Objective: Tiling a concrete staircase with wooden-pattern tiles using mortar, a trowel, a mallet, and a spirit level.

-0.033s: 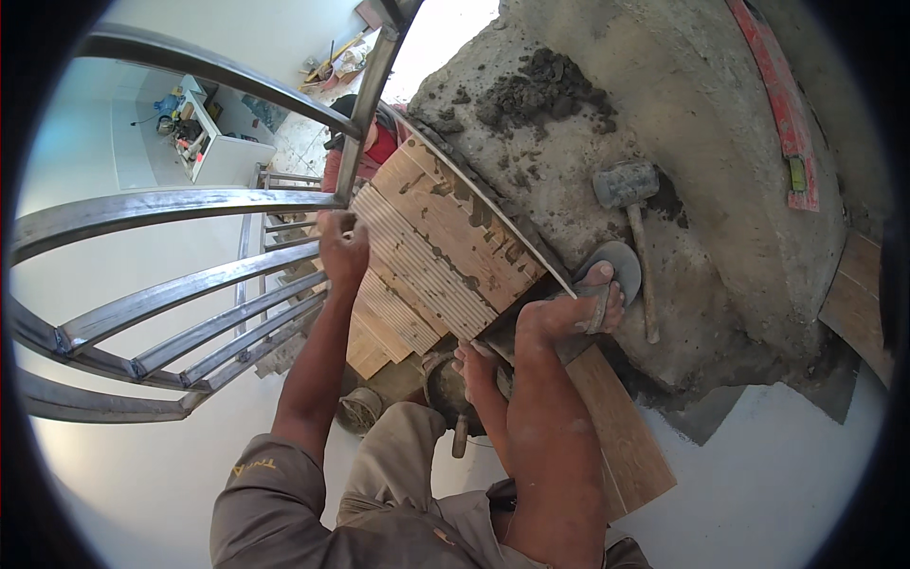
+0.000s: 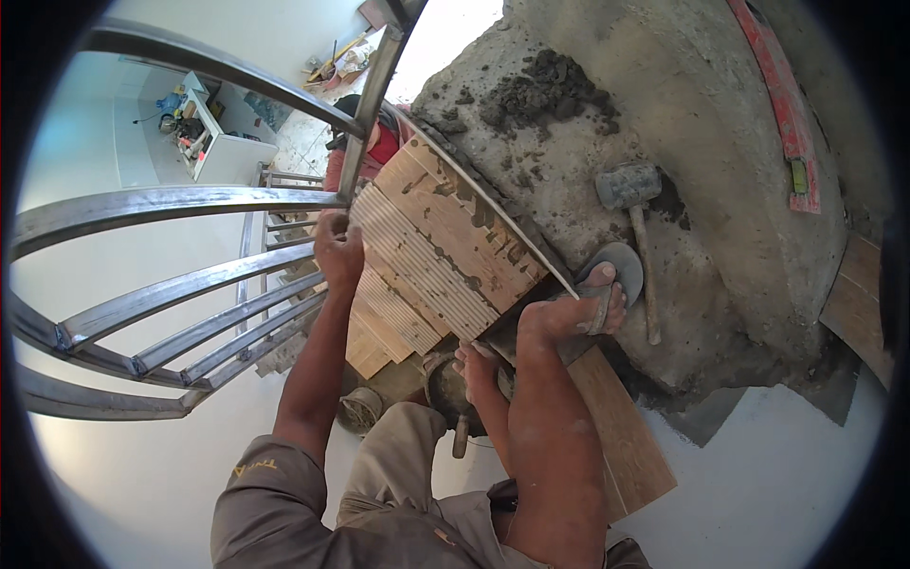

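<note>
Beside the upright of a metal railing (image 2: 368,114), my left hand (image 2: 338,251) is closed at the left end of the wood-look stair tiles (image 2: 445,213). Whatever its curled fingers hold, if anything, is hidden. My right hand (image 2: 478,368) reaches the lower corner of the ribbed tile edge (image 2: 431,266), fingertips at the tile and fingers slightly apart. Grey mortar smears mark the upper tile's surface. Just below my right hand stands a dark bucket (image 2: 438,391), with a trowel handle (image 2: 461,438) sticking out over its rim.
A mallet (image 2: 628,185) lies on rough concrete, near a mortar heap (image 2: 550,90) and my sandalled foot (image 2: 602,299). A red level (image 2: 779,104) rests at far right. Another person (image 2: 379,147) is behind the tiles. Nearby are a small pail (image 2: 360,410) and a loose plank tile (image 2: 626,441).
My left hand has shifted slightly left, and its fingers look more tightly curled. My right hand stays at the tile corner.
</note>
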Demonstrator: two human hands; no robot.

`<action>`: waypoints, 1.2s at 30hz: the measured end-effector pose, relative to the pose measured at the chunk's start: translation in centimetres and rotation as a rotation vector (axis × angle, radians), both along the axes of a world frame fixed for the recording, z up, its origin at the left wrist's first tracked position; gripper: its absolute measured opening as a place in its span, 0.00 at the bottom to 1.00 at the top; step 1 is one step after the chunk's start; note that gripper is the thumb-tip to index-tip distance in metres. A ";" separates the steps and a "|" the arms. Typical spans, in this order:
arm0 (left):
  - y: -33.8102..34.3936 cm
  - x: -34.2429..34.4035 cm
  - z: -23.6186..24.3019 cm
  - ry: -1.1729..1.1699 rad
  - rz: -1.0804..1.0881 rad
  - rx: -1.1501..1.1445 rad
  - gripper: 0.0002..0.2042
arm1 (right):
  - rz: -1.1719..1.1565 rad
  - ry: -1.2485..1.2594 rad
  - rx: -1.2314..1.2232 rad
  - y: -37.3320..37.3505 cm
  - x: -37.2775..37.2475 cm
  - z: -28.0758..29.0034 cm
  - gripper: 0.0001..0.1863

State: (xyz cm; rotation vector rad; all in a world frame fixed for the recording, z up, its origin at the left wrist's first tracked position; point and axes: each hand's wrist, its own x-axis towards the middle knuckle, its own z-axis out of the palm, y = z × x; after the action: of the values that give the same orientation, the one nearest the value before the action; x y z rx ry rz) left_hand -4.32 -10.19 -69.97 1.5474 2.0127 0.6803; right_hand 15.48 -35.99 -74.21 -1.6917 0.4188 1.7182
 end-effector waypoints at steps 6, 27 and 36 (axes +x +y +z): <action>3.4 -6.5 -2.4 0.388 -0.030 0.111 0.23 | -0.004 0.069 0.021 0.3 -1.2 0.4 0.27; 6.7 -7.9 -4.7 0.408 -0.336 -0.545 0.24 | -0.046 0.070 -0.051 0.3 -1.2 0.7 0.21; -3.7 -2.2 -7.0 -0.321 0.377 -0.241 0.22 | -0.343 0.345 -0.050 -0.6 -1.1 -1.8 0.12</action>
State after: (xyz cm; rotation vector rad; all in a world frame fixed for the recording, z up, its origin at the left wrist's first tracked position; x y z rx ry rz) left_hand -6.49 -13.91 -77.02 0.8677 2.0611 0.7402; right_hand 14.39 -36.59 -76.00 -1.2631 0.8628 1.7465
